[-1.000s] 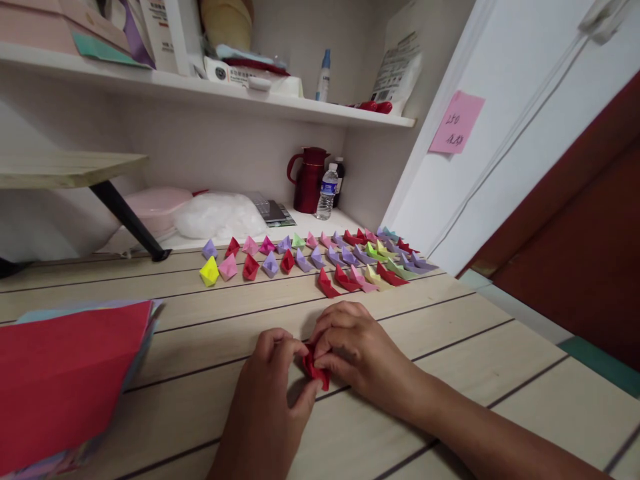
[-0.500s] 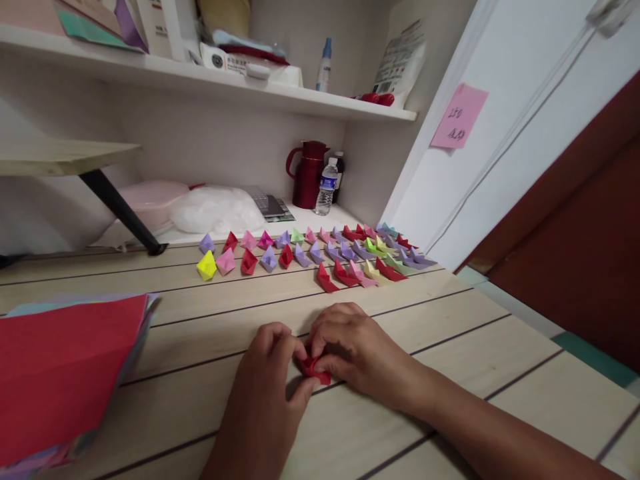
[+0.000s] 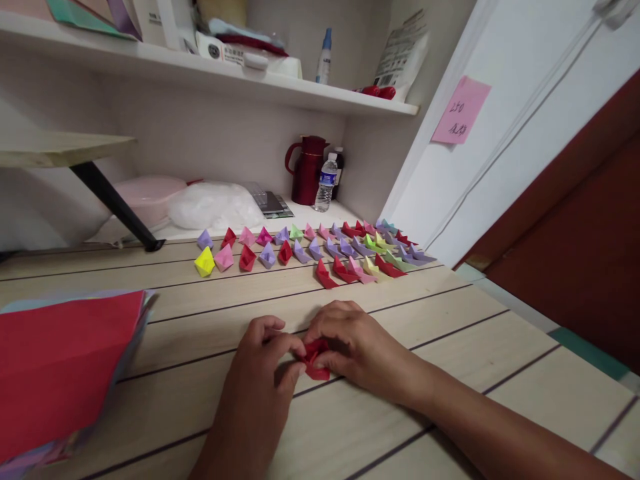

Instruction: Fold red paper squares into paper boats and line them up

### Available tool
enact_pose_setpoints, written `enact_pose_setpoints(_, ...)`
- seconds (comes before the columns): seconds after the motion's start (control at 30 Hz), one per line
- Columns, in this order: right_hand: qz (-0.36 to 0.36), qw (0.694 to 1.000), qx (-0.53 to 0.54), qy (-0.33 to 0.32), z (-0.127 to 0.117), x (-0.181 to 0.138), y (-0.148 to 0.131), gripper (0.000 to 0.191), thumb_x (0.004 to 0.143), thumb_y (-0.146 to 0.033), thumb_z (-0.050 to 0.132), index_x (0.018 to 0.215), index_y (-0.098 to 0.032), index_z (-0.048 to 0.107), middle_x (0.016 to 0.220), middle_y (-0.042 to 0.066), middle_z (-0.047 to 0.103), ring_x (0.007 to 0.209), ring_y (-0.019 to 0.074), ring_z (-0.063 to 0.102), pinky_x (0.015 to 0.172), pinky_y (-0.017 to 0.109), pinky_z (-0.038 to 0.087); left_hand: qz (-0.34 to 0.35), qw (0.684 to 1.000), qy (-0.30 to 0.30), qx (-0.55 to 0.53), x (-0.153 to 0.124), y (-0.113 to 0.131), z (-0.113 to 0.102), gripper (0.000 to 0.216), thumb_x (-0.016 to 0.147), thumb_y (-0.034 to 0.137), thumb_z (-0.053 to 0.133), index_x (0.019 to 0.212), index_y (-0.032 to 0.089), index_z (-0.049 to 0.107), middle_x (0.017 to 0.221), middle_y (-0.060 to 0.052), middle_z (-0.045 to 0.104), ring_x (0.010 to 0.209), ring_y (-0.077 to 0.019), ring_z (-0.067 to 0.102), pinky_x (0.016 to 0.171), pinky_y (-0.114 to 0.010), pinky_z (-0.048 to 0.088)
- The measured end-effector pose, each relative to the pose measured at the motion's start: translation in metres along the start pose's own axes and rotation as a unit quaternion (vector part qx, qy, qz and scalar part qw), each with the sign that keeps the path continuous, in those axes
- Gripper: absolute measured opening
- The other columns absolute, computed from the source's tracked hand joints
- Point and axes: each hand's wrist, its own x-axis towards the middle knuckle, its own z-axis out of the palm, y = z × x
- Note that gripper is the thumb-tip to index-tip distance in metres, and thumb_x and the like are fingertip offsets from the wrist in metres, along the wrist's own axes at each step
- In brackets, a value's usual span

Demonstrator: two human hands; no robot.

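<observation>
A small folded red paper boat [image 3: 317, 373] rests on the slatted wooden table between my hands. My right hand [image 3: 357, 347] is closed on its right side, thumb in front and fingers behind. At its left edge, the thumb and index finger of my left hand [image 3: 260, 373] pinch the paper lightly; the other fingers are curled. Part of the boat is hidden by my fingers. Beyond my hands stand rows of finished paper boats in several colours, among them a red boat [image 3: 325, 275] and a yellow boat [image 3: 205, 263].
A stack of coloured paper with a red sheet [image 3: 65, 367] on top lies at the left. Behind the table are a dark red jug [image 3: 307, 172], a water bottle [image 3: 326, 183] and a white plastic bag [image 3: 215, 207]. A black-legged wooden stand [image 3: 117, 203] is at the left.
My left thumb has drawn back a little to the left along the red boat, so more of its front shows. My right hand keeps its grip. The view has shifted slightly.
</observation>
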Motion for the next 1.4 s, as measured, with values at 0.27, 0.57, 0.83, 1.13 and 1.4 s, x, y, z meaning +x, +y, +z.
enact_pose_setpoints(0.27, -0.006, 1.0, 0.021, -0.015, 0.0002, -0.0016, 0.0008, 0.022, 0.078, -0.01, 0.074, 0.094, -0.025, 0.07, 0.115, 0.004, 0.067, 0.11, 0.019, 0.061, 0.098, 0.036, 0.043, 0.08, 0.995, 0.019, 0.065, -0.0002, -0.0059, 0.001, 0.028, 0.076, 0.005, 0.049, 0.076, 0.025, 0.068, 0.111, -0.006, 0.053, 0.107, -0.0222, 0.059, 0.091, -0.041, 0.053)
enact_pose_setpoints(0.57, -0.011, 0.998, 0.054, -0.021, 0.0019, -0.0029, 0.0047, 0.023, 0.077, -0.002, 0.069, 0.087, -0.023, 0.067, 0.116, 0.005, 0.064, 0.121, 0.0198, 0.056, 0.098, 0.035, 0.045, 0.079, 0.994, 0.015, 0.077, -0.0002, -0.008, 0.0026, 0.027, 0.075, 0.004, 0.05, 0.078, 0.025, 0.067, 0.11, -0.005, 0.054, 0.107, -0.0223, 0.059, 0.092, -0.042, 0.051)
enact_pose_setpoints(0.83, -0.012, 0.997, 0.052, -0.047, -0.0039, -0.0014, -0.0029, 0.03, 0.076, 0.004, 0.063, 0.089, -0.023, 0.067, 0.12, 0.004, 0.06, 0.123, 0.0179, 0.054, 0.101, 0.033, 0.044, 0.067, 0.996, 0.007, 0.061, 0.0009, -0.0048, 0.0025, 0.018, 0.072, 0.005, 0.054, 0.076, 0.023, 0.057, 0.108, -0.006, 0.053, 0.108, -0.0243, 0.057, 0.092, -0.045, 0.048)
enact_pose_setpoints(1.13, 0.001, 0.998, 0.015, -0.058, -0.0022, -0.0024, 0.0037, 0.032, 0.083, -0.003, 0.064, 0.1, -0.029, 0.073, 0.124, 0.002, 0.061, 0.117, 0.018, 0.058, 0.101, 0.034, 0.042, 0.06, 0.997, 0.005, 0.051, 0.001, -0.0043, 0.004, 0.018, 0.071, 0.006, 0.052, 0.077, 0.023, 0.052, 0.106, -0.005, 0.053, 0.109, -0.0249, 0.055, 0.094, -0.049, 0.045)
enact_pose_setpoints(1.4, -0.013, 1.0, -0.008, 0.01, 0.0057, -0.0023, 0.005, 0.018, 0.081, -0.007, 0.068, 0.085, -0.024, 0.073, 0.117, 0.002, 0.068, 0.106, 0.0201, 0.063, 0.096, 0.037, 0.044, 0.065, 0.997, 0.051, 0.01, 0.0019, 0.0, 0.0025, 0.029, 0.075, 0.007, 0.047, 0.096, 0.023, 0.059, 0.107, -0.007, 0.053, 0.105, -0.0242, 0.057, 0.093, -0.048, 0.049)
